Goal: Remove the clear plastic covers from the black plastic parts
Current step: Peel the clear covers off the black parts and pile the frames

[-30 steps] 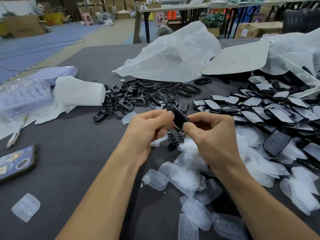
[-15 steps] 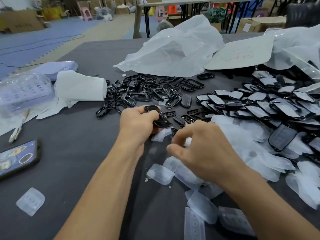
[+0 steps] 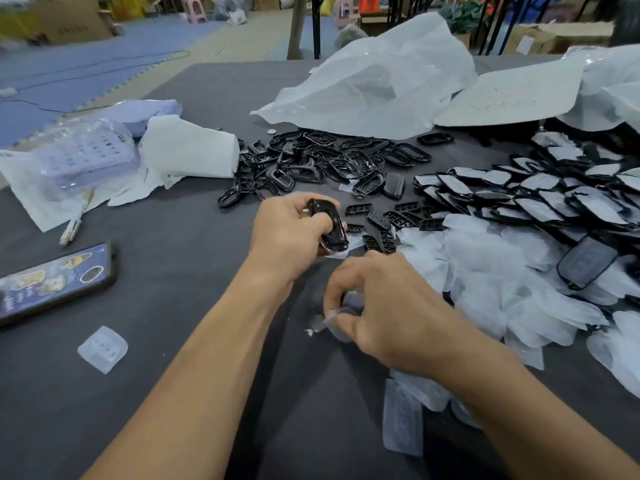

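In the middle of the frame the left hand point(image 3: 291, 233) grips a black plastic part point(image 3: 330, 225). Its fingers curl round the part's near side and the thumb presses on its upper end, so the glossy shell sticks out to the right of the fingers, tilted with its lower end towards the other hand. Just below and right of it, well apart from the part, the right hand point(image 3: 391, 310) hovers low over the grey table point(image 3: 156, 393). Its thumb and forefinger are closed together on a clear plastic cover point(image 3: 329, 318), which pokes out to the left of the fingertips; blur hides its exact shape.

A heap of shed covers point(image 3: 502, 292) lies at the right, with still-covered parts point(image 3: 540, 192) above it. Bare black frames point(image 3: 311, 157) are piled in the upper middle. A phone point(image 3: 55, 282) lies at the left edge.
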Available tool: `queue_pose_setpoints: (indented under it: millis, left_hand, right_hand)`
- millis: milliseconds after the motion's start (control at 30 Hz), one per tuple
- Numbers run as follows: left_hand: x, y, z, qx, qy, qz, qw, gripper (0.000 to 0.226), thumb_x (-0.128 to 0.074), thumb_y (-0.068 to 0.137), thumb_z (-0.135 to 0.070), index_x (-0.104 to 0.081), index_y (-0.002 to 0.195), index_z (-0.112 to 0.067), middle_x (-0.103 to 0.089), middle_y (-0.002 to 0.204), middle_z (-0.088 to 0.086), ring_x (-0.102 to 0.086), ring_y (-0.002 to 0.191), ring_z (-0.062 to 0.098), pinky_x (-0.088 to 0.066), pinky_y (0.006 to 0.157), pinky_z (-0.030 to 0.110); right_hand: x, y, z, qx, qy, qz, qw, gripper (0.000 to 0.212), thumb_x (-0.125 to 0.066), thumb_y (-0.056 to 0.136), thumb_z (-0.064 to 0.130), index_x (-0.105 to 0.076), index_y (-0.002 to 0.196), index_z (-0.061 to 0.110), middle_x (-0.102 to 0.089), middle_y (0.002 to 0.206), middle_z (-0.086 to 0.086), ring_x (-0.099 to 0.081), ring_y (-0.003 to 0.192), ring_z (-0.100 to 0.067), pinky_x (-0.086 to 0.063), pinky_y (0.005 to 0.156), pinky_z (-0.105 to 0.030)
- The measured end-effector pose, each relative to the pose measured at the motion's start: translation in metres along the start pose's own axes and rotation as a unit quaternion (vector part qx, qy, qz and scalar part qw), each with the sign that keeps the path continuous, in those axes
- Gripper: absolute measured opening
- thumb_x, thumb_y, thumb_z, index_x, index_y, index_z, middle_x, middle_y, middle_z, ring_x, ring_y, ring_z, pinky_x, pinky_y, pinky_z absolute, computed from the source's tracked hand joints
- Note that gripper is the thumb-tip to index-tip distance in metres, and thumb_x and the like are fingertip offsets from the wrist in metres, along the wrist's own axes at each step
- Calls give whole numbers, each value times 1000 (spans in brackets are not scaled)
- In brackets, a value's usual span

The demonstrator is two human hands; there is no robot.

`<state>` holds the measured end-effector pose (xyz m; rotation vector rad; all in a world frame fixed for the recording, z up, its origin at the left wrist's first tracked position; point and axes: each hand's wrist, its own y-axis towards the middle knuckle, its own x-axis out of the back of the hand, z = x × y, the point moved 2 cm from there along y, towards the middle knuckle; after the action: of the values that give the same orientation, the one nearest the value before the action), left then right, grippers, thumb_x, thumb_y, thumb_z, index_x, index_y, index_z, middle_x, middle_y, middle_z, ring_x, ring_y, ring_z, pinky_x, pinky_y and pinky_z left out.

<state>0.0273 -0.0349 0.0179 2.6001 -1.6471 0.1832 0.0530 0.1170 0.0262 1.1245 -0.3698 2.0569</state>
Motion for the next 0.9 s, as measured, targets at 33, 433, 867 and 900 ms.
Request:
queue_pose_setpoints:
  millis: [33, 433, 867, 900]
  left_hand:
    - [2, -5, 4, 5, -11, 12, 1000, 35, -58, 87, 15, -77, 84, -14, -78, 81, 16, -77, 75, 30, -66, 63, 43]
    - [-15, -2, 12, 36, -98, 37, 994, 22, -63, 88, 17, -65, 93, -4, -78, 77, 12, -76, 66, 24, -64, 59, 36]
    - [-31, -10, 7, 12, -91, 66, 994, 26, -64, 85, 16, -70, 95, -7, -76, 79, 21, -76, 65, 23, -59, 54, 29]
    - [-32, -11, 7, 12, -92, 66, 993, 26, -64, 85, 16, -70, 95, -7, -76, 79, 22, -76, 65, 23, -59, 54, 29]
  right_hand:
    - [3, 0, -3, -21, 57, -27, 998, 17, -80, 82, 22, -70, 69, 27, -66, 67, 16, -59, 72, -3, -40, 68, -14]
    - [35, 6, -39, -171, 438, -190, 862, 18, -66, 87, -12, -64, 90, 6, -61, 69, -8, -54, 53, -18, -42, 49, -23]
    - [29, 15, -51, -155, 510, -226, 815, 28, -65, 89, -10, -81, 82, 12, -68, 69, -7, -45, 49, -11, -40, 47, -16]
    - [29, 15, -51, -152, 506, -228, 818, 27, -64, 89, -11, -81, 83, 10, -69, 72, -9, -44, 50, -12, -39, 47, -16]
